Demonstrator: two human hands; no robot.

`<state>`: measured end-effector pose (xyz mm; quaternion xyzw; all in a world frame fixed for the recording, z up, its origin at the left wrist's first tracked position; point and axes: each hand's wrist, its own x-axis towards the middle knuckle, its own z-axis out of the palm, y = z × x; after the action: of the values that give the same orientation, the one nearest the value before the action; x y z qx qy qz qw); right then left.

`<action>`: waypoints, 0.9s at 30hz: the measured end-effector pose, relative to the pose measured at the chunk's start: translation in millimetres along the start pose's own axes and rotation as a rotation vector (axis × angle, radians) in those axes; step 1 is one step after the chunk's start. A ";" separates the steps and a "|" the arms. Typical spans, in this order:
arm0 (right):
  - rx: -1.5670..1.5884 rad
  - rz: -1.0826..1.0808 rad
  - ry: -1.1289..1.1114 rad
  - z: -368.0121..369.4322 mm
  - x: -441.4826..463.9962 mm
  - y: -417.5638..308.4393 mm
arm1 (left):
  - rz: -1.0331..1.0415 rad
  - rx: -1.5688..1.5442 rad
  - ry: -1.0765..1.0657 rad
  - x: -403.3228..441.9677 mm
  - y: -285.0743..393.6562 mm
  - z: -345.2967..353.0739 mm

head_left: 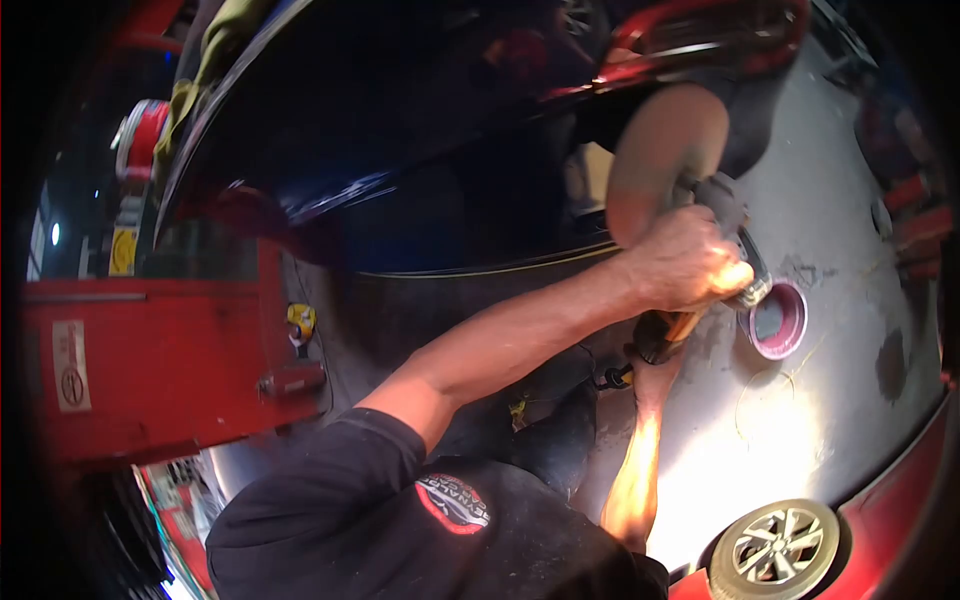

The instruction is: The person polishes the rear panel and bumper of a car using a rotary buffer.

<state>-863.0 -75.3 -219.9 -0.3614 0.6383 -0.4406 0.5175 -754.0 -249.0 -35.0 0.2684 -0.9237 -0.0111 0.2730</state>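
A power polisher [682, 325] with a dark and orange-yellow body and a large round pale pad [670, 160] is in both my hands. My left hand [685, 262] is wrapped round its front part, close behind the pad. Lower down, my right hand [652, 372] grips the rear of the body, partly hidden behind the tool. The pad is slightly blurred and overlaps the glossy dark blue car panel [450, 200] near the red tail light [700, 35]; whether it touches the panel I cannot tell.
A pink-rimmed bucket [778, 320] stands on the grey floor [810, 215], right of my hands. A red cabinet [180, 360] is at the left, with a yellow tool [301, 322] beside it. A red car's wheel [775, 548] is at the lower right.
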 end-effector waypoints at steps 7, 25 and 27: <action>-0.202 -0.066 0.058 64.4 -68.1 8.8 | 0.063 0.119 0.092 -103.7 7.7 -67.4; -0.344 0.053 -0.104 314.5 -256.0 94.3 | -0.147 0.029 0.104 -474.5 4.5 -226.0; -0.352 0.012 -0.207 324.6 -258.3 105.4 | -0.154 0.029 0.004 -502.7 6.1 -245.5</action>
<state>-493.3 137.4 -254.9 -0.4856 0.6511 -0.2798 0.5119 -276.5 39.5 -75.7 0.3429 -0.8998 -0.0179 0.2694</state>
